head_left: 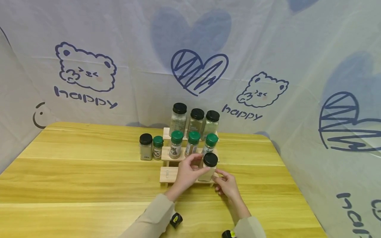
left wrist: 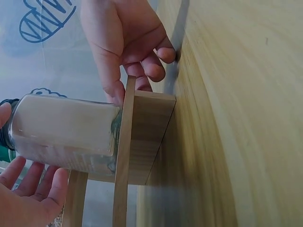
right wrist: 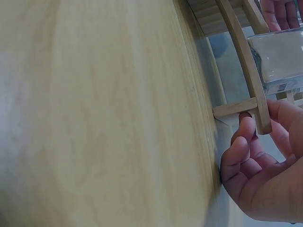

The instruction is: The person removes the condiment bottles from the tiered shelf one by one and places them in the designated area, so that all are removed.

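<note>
A square glass jar with a black lid and pale powder inside stands upright at the right end of the lowest step of a three-step wooden spice rack. My left hand grips that jar near its top, thumb in front and fingers behind. In the left wrist view the base of the jar meets the step's board. My right hand pinches the right end of the same step, with thumb and fingers around the board's edge.
Green-capped bottles line the middle step, and taller black-lidded jars the top one. Left of the rack, a black-lidded jar and a green-capped bottle stand on the wooden table. A printed cloth hangs behind.
</note>
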`<act>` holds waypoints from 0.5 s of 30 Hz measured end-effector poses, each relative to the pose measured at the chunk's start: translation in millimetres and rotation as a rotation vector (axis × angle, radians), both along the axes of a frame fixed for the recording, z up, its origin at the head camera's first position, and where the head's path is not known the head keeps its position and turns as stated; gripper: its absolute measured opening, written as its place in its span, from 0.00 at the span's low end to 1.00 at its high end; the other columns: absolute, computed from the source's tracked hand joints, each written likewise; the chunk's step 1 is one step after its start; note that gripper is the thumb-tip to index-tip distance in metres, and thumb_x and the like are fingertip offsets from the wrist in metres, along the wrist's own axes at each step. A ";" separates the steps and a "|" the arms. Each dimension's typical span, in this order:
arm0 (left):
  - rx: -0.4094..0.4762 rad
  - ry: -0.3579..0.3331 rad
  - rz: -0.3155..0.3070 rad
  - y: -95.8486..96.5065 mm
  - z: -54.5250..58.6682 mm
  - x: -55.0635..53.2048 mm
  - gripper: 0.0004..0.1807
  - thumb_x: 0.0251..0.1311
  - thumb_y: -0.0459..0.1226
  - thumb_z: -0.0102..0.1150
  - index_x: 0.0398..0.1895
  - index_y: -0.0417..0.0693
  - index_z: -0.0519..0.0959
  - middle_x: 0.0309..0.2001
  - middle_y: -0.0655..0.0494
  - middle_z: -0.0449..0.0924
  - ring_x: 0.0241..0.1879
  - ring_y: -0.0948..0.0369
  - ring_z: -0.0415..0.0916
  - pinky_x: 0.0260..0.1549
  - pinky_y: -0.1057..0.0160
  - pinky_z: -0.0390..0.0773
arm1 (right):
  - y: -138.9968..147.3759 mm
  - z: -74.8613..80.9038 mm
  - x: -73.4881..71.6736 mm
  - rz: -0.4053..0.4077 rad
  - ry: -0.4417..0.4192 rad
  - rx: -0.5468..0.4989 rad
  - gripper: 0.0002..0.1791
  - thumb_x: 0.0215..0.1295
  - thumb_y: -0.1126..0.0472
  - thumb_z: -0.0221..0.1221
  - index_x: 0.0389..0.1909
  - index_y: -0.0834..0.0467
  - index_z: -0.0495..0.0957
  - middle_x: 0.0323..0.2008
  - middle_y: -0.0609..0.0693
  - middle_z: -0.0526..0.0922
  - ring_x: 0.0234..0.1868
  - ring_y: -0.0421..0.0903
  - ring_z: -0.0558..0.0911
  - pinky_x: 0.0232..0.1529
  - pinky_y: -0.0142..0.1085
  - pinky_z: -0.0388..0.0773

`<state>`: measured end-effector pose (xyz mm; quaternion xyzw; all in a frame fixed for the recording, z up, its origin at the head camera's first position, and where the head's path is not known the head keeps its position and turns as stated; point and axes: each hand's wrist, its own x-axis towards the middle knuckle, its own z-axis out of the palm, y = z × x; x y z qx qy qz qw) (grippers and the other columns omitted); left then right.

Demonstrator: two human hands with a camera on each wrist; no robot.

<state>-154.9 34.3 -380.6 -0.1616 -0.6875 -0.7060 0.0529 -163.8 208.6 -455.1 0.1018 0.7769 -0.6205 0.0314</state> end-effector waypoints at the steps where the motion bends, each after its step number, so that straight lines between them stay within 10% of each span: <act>1: -0.005 0.003 -0.001 0.5 0.3 0.0 0.22 0.46 0.26 0.64 0.46 0.26 0.71 0.43 0.35 0.74 0.44 0.40 0.70 0.40 0.41 0.71 | -0.2 0.0 0.0 0.001 0.001 0.001 0.21 0.56 0.68 0.56 0.52 0.67 0.71 0.15 0.52 0.74 0.11 0.39 0.70 0.09 0.27 0.66; 15: -0.068 0.035 0.011 7.4 1.1 -1.5 0.25 0.43 0.27 0.66 0.48 0.28 0.72 0.43 0.38 0.75 0.41 0.46 0.72 0.36 0.44 0.72 | 0.2 0.3 -0.2 0.000 0.002 0.019 0.21 0.56 0.68 0.56 0.52 0.67 0.72 0.13 0.51 0.74 0.10 0.40 0.70 0.09 0.27 0.66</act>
